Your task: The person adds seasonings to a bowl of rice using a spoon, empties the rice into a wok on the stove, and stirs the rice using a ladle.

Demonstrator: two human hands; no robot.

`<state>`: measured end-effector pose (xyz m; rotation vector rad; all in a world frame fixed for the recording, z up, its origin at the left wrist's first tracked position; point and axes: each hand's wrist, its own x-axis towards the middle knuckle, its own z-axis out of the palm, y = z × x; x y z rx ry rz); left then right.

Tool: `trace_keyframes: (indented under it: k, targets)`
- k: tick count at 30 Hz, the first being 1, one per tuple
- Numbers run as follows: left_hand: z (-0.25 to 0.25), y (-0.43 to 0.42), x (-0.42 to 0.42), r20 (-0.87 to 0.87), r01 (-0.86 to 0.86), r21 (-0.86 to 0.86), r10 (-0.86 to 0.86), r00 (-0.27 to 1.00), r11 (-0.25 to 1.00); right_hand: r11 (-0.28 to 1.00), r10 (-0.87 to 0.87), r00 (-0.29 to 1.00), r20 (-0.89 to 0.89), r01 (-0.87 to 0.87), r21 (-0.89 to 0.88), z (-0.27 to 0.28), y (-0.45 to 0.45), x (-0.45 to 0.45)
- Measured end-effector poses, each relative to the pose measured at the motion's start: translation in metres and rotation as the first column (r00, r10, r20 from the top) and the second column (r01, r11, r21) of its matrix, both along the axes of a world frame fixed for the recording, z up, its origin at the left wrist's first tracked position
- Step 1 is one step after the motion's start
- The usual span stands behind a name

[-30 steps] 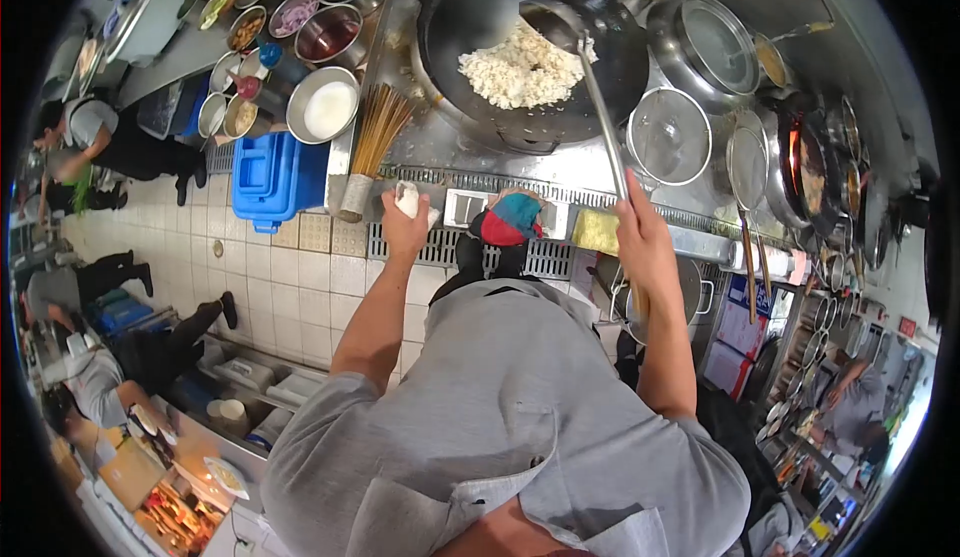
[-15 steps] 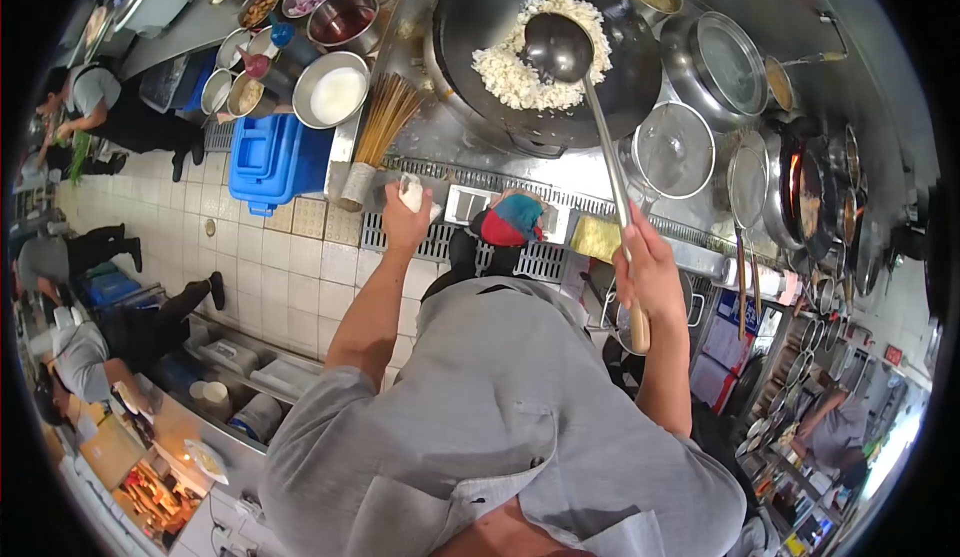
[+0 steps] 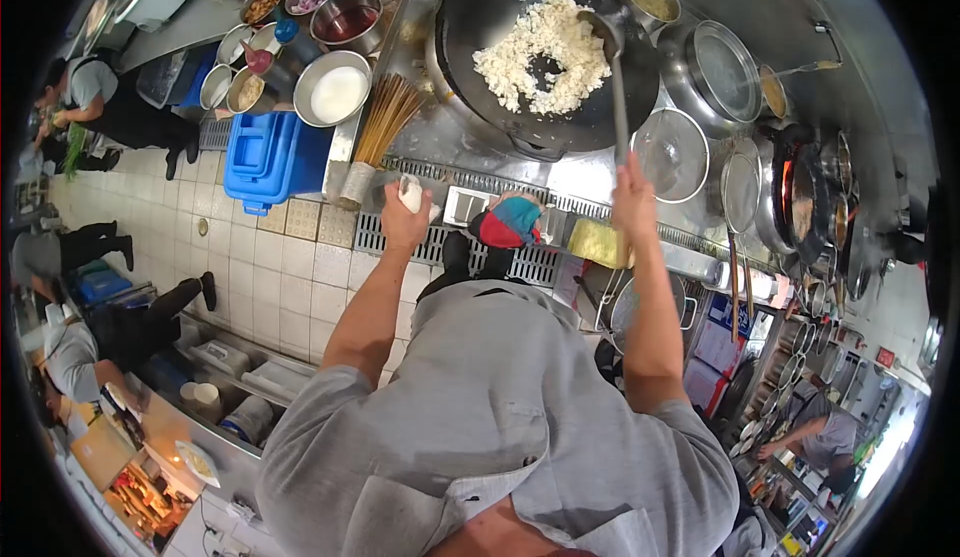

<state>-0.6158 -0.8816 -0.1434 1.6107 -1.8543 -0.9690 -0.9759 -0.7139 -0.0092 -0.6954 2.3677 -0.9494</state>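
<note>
My right hand (image 3: 633,200) is wrapped around the handle of a long ladle (image 3: 618,97). The ladle's bowl is turned edge-on at the right side of a heap of white, rice-like food (image 3: 560,52) in a large black wok (image 3: 480,107). A small bare patch of wok shows within the heap. Closer to my body, my left hand (image 3: 405,219) is closed on a bunched white cloth (image 3: 411,194), apart from the wok. A bundle of thin bamboo sticks (image 3: 388,122), bound at one end, lies just beyond that hand.
Left of the stove stand metal bowls, one with white contents (image 3: 335,95), above a blue lidded bin (image 3: 268,162). A wire strainer (image 3: 672,155) and a stacked pot (image 3: 725,72) flank the wok's right. A red-and-teal cloth (image 3: 508,222) lies at the front edge. Co-workers (image 3: 92,92) stand far left.
The ladle's bowl has moved right, from over the middle of the food to its right edge, and tipped on its side. My right hand has shifted slightly forward. My left hand stays put.
</note>
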Motion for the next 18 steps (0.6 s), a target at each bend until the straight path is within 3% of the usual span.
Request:
trace_keyframes:
  k: [1, 2, 5, 8, 11, 13, 15, 18]
  targets:
    - [0.0, 0.0, 0.0, -0.01, 0.009, -0.011, -0.009, 1.0, 1.0, 0.999, -0.03, 0.998, 0.06, 0.029, 0.013, 0.005, -0.003, 0.015]
    - [0.0, 0.0, 0.0, -0.02, 0.016, -0.024, -0.016, 1.0, 1.0, 0.996, -0.086, 0.965, 0.248, 0.078, 0.044, 0.042, -0.006, 0.048]
    - [-0.009, -0.001, 0.002, -0.022, 0.027, -0.09, -0.029, 0.999, 0.996, 0.997, 0.06, 0.989, 0.133, -0.066, 0.042, 0.047, 0.03, 0.065]
    - [-0.009, -0.001, 0.003, -0.041, 0.035, -0.07, -0.038, 0.998, 0.997, 1.0, -0.01, 0.964, 0.265, 0.002, 0.031, 0.09, 0.062, 0.097]
    - [-0.007, 0.0, 0.002, -0.037, 0.018, -0.082, -0.021, 0.999, 0.996, 0.996, -0.056, 0.832, 0.552, 0.088, -0.032, 0.076, 0.059, 0.096]
    - [-0.005, -0.001, -0.001, -0.034, 0.023, -0.063, -0.025, 0.999, 0.998, 0.996, -0.09, 0.841, 0.533, 0.08, 0.041, 0.062, 0.017, 0.073]
    - [0.0, 0.0, 0.002, -0.021, 0.029, -0.011, -0.03, 0.999, 1.0, 0.992, -0.083, 0.915, 0.396, 0.113, -0.052, 0.036, -0.021, 0.041]
    - [-0.005, -0.003, 0.004, -0.014, 0.059, -0.057, -0.06, 0.998, 0.997, 0.993, -0.073, 0.972, 0.224, 0.092, -0.077, 0.045, -0.025, 0.0]
